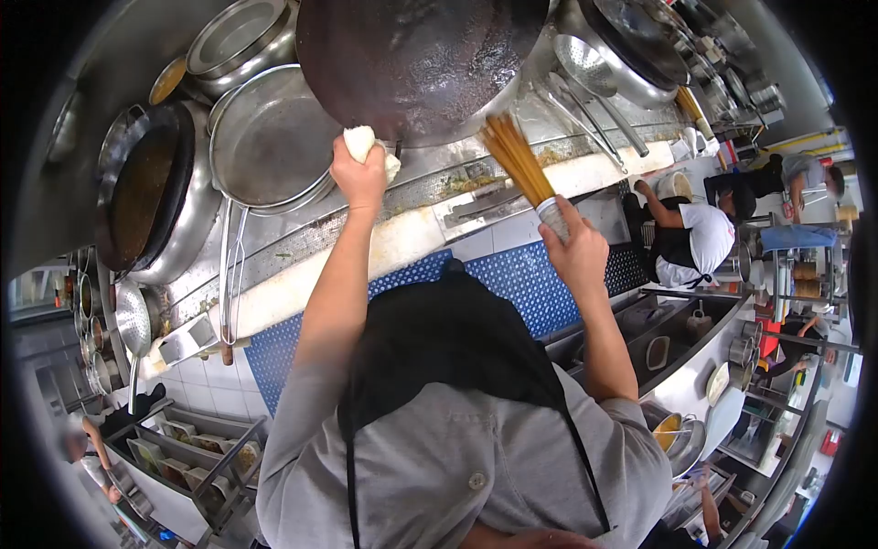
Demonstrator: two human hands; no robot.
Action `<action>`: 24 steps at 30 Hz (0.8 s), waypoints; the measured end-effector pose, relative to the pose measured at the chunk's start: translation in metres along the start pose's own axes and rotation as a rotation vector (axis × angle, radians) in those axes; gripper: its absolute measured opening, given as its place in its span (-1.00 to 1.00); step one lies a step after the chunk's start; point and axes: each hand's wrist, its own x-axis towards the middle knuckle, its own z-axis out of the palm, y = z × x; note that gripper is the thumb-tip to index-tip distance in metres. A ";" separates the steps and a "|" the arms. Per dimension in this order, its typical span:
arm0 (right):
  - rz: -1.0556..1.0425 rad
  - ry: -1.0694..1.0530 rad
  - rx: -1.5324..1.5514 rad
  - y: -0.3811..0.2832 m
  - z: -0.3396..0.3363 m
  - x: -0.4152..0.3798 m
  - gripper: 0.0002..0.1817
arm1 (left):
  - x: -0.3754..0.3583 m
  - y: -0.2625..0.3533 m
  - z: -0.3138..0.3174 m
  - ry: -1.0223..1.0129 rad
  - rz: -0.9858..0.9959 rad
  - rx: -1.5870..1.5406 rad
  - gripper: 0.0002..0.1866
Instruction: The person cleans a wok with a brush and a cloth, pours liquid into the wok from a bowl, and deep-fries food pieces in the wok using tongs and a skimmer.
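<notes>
A large dark wok [421, 69] with a wet inner surface is tilted up in front of me. At its near left edge, my left hand [359, 174] is closed round a bunched white cloth [359, 142], which covers the wok's edge there. My right hand [578, 242] grips a bamboo wok brush [519, 160] by its pale wrapped handle. The brush's bristles point up and away from me, close to the wok's lower right rim. Left of the wok, a round strainer [274, 137] rests over a pot, near my left wrist.
A skimmer [585, 66] and tongs [585, 123] lie to the right of the wok. At far left stand an oily dark pan [146, 192] and a perforated ladle [133, 316]. Blue matting [521, 284] covers the floor. A person in a white shirt [700, 242] works at the right.
</notes>
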 end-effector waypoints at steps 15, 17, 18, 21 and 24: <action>0.135 -0.035 1.092 0.013 -0.070 0.092 -0.32 | 0.073 0.050 0.036 -0.135 -0.877 -0.335 -0.74; -0.030 -0.106 1.027 0.006 -0.071 0.149 -0.36 | 0.062 0.051 0.063 -0.125 -0.926 -0.401 -0.74; -0.151 -0.088 0.927 0.006 -0.069 0.182 -0.38 | 0.055 0.043 0.081 -0.104 -0.959 -0.449 -0.74; -0.319 -0.133 0.600 -0.013 -0.071 0.277 -0.43 | 0.041 0.044 0.124 -0.027 -1.066 -0.527 -0.75; -0.488 -0.111 0.406 -0.033 -0.064 0.366 -0.39 | 0.038 0.042 0.145 0.003 -1.106 -0.560 -0.80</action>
